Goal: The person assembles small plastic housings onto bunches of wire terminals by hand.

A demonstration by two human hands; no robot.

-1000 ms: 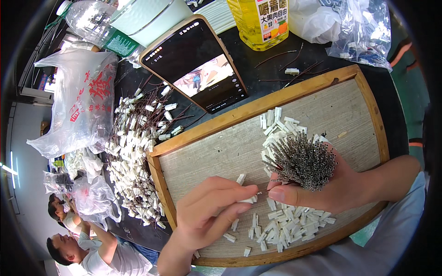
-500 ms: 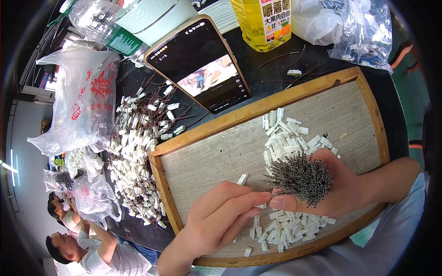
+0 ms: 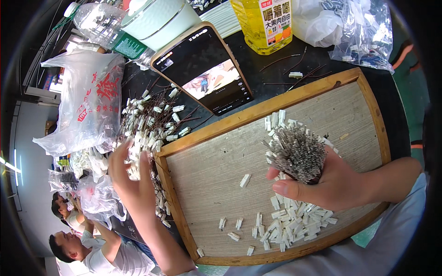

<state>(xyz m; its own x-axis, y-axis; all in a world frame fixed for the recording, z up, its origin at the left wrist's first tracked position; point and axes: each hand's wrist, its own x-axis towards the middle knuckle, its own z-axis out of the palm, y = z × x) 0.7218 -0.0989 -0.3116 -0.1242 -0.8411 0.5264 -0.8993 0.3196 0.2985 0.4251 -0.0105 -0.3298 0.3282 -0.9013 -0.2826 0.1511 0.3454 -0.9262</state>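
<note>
My right hand [image 3: 338,184] is wrapped round a thick bundle of thin wires [image 3: 301,154], whose many metal-tipped ends point up at me. It hovers over a wood-framed tray [image 3: 207,184]. Loose white plastic connector housings [image 3: 294,225] lie below that hand in a heap, with more half hidden behind the bundle. My left hand [image 3: 133,175] is past the tray's left edge, slightly blurred, fingers apart and nothing visible in them. Beneath and behind it spreads a pile of dark wires with white connectors [image 3: 147,119] on the black table.
A phone [image 3: 202,69] playing a video leans against a pale green container [image 3: 159,23] behind the tray. Beside these stand a clear bottle [image 3: 103,30] and a yellow drink bottle [image 3: 264,27]. Plastic bags [image 3: 87,101] lie left and far right. Two people [image 3: 110,248] sit at far left.
My left hand has left the wire bundle and moved left to the connector pile, its fingers parting. The right hand still holds the bundle, now tilted differently. More loose housings show on the tray.
</note>
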